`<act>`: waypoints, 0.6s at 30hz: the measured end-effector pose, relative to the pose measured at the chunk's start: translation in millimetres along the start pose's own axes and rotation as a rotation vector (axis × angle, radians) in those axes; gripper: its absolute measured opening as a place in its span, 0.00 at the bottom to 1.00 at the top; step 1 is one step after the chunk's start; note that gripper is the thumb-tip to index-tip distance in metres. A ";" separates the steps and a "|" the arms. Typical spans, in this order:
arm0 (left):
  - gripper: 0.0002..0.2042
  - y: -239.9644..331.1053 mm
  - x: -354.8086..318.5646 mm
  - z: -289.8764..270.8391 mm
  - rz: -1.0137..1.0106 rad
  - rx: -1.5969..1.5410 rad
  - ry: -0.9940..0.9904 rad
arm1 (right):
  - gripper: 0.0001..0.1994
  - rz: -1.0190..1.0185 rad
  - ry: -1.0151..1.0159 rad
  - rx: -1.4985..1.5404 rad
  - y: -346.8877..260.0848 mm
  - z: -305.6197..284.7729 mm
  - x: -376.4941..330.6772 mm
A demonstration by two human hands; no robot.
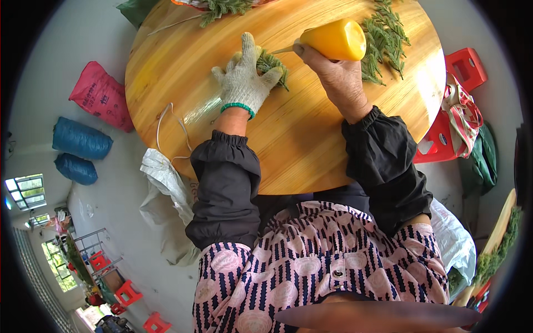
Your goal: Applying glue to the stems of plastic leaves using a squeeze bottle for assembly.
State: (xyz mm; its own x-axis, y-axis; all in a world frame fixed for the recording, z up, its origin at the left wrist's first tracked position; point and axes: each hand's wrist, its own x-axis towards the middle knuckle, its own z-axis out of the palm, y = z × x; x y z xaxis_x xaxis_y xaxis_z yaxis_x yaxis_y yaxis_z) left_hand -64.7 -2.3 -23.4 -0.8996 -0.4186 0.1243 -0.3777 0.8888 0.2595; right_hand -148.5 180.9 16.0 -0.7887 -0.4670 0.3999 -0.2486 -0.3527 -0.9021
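Note:
On the round wooden table (300, 139), my left hand (242, 83) wears a knitted whitish glove with a green cuff. Its fingers are spread, with the thumb against a small green artificial-looking leafy sprig (280, 73). My right hand (343, 83) is bare and wrapped round a yellow squeeze bottle (337, 41). The bottle is tipped sideways, and its thin nozzle (282, 50) points left toward the sprig's upper end. Whether anything comes out of the tip cannot be made out. Just right of the bottle lies a heap of similar green sprigs (384, 44).
More sprigs (226, 8) lie at the table's far edge. A white cord (180, 123) loops over its left edge, above a whitish sack (166, 172). Pink (102, 93) and blue bags (82, 139) stand at left. Red stools (466, 67) and a patterned bag (462, 114) are at right.

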 end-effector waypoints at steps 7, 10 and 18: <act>0.53 7.6 5.9 -2.3 -0.037 0.048 -0.056 | 0.11 -0.062 -0.035 -0.081 13.2 8.0 9.3; 0.54 8.8 4.2 -4.8 -0.038 0.025 -0.064 | 0.11 -0.104 -0.050 -0.093 17.3 11.2 12.6; 0.56 16.2 6.9 -11.1 -0.099 0.083 -0.089 | 0.12 -0.096 -0.092 -0.135 22.4 16.1 16.6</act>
State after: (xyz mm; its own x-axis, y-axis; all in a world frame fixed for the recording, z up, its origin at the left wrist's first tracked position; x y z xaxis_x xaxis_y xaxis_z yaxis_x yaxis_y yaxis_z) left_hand -74.7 7.2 -7.7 -0.8717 -0.4899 0.0160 -0.4788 0.8581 0.1857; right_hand -158.1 152.2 5.0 -0.7049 -0.5107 0.4923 -0.3979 -0.2899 -0.8704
